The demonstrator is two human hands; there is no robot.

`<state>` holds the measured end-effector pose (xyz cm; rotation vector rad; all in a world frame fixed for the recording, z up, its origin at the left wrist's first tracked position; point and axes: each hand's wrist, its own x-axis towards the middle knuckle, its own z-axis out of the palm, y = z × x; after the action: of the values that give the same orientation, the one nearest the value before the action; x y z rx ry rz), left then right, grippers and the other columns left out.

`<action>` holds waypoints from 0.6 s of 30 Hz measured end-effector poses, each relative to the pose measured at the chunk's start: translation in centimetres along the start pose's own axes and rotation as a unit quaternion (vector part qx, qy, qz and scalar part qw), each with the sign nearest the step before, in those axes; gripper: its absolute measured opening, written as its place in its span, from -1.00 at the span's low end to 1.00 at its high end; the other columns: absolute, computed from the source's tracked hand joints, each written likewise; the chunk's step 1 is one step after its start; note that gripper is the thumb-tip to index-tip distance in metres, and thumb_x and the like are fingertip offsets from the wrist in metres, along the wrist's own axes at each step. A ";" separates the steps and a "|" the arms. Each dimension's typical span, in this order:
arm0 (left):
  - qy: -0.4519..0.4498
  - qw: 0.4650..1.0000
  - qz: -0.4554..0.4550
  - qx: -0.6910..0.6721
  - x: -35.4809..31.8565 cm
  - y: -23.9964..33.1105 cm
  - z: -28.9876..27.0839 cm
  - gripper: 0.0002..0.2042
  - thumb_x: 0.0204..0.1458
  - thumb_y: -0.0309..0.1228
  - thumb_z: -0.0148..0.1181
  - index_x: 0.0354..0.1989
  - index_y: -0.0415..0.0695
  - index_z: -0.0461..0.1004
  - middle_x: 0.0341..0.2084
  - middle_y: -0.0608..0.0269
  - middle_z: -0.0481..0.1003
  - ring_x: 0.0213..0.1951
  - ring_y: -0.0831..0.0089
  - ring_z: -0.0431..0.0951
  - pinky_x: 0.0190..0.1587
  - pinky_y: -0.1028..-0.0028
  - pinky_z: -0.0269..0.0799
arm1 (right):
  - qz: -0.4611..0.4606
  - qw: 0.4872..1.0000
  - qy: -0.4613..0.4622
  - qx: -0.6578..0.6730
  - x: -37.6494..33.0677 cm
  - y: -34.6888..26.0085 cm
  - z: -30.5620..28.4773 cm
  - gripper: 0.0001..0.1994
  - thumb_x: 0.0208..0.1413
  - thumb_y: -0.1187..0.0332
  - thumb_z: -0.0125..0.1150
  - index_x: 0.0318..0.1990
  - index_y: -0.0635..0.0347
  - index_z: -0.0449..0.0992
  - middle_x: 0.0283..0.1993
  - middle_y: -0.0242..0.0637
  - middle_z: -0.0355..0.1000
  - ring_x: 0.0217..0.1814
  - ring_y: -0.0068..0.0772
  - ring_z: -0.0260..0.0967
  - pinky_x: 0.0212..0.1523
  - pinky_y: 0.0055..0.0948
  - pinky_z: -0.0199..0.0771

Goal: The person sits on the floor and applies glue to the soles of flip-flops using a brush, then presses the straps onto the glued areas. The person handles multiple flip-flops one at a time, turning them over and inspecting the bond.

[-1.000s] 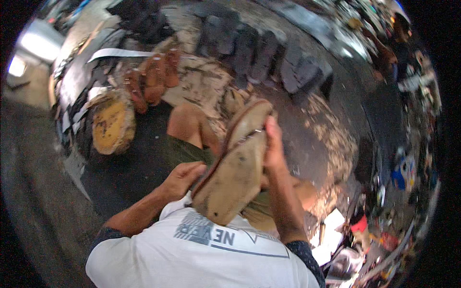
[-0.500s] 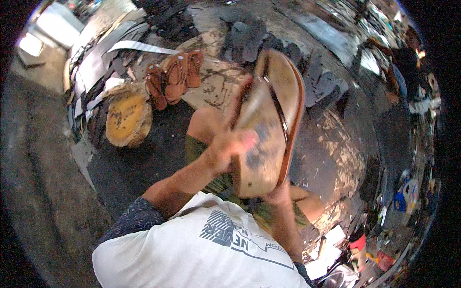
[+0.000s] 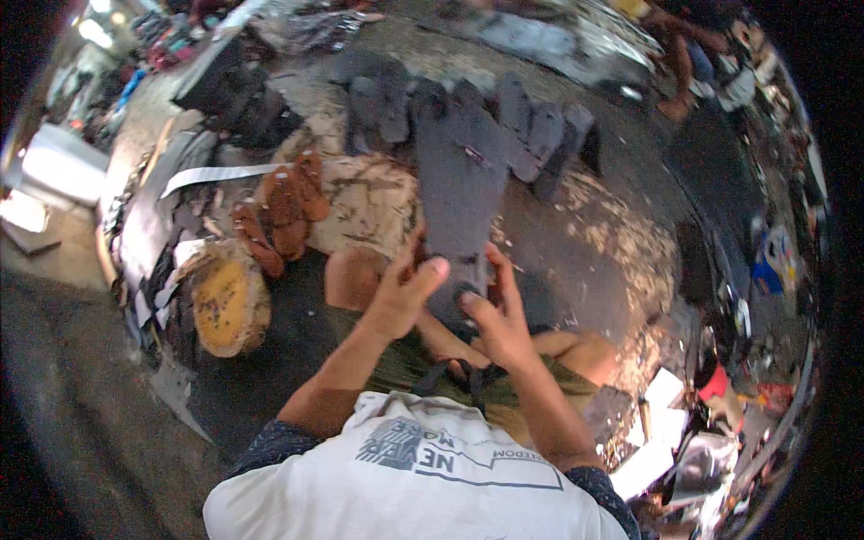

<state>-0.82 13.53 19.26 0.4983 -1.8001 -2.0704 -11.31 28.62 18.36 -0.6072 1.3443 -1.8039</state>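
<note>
A sandal (image 3: pixel 461 184) stands out in front of me, its dark grey sole facing up. My left hand (image 3: pixel 396 292) grips its near end from the left side, thumb on top. On the right side of that same end my right hand (image 3: pixel 504 328) is closed, its thumb pressing the sole. The strap and the wooden last are hidden beneath the sole. Beyond the sandal lie several dark grey soles (image 3: pixel 533 135). To the left, a few brown sandals (image 3: pixel 286 216) rest near a pale wooden board (image 3: pixel 369 202).
A round wood block (image 3: pixel 229 306) with a yellowish top is at my left. A white strip (image 3: pixel 216 177) lies behind it. Scraps and white sheets (image 3: pixel 652 450) are at lower right. Another person's arm and leg (image 3: pixel 684 63) show at far right.
The sandal on its wooden last has been turned over, so its grey sole shows instead of the last and brown strap. My right hand has come up beside its near end. The view has shifted.
</note>
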 end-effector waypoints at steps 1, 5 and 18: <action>0.042 0.997 -0.064 0.010 -0.3 0.4 -0.1 -0.27 0.23 -0.30 0.20 0.50 -0.27 0.02 0.33 0.06 0.29 0.32 0.25 0.30 0.40 0.28 0.18 | 0.040 0.998 -0.009 0.051 0.2 0.2 0.1 -0.21 0.10 0.40 0.22 0.50 0.13 0.04 0.47 -0.06 0.14 0.50 -0.10 0.09 0.52 -0.15 0.01; 0.007 0.999 0.002 0.032 -0.7 -0.1 0.8 -0.13 0.23 -0.29 0.26 0.55 -0.29 -0.18 0.48 -0.05 0.05 0.46 0.13 0.09 0.49 0.20 -0.03 | 0.141 0.964 0.015 0.224 0.5 -0.9 -0.4 -0.33 0.17 0.09 0.28 0.42 -0.11 0.19 0.40 -0.13 0.22 0.38 -0.09 0.23 0.36 -0.04 0.28; 0.133 0.974 0.156 -0.096 4.1 3.6 -2.6 -0.26 0.35 0.08 -0.01 0.46 -0.25 -0.02 0.39 0.00 0.12 0.38 0.22 0.10 0.41 0.27 -0.05 | -0.167 0.981 0.085 -0.058 3.0 1.7 2.9 -0.20 0.16 0.16 0.44 0.44 0.24 0.14 0.37 -0.09 0.26 0.34 -0.29 0.28 0.30 -0.29 0.33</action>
<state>-3.07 8.85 22.30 0.3884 -1.4081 -1.8385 -10.36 24.30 17.44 -0.7938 1.5434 -2.0945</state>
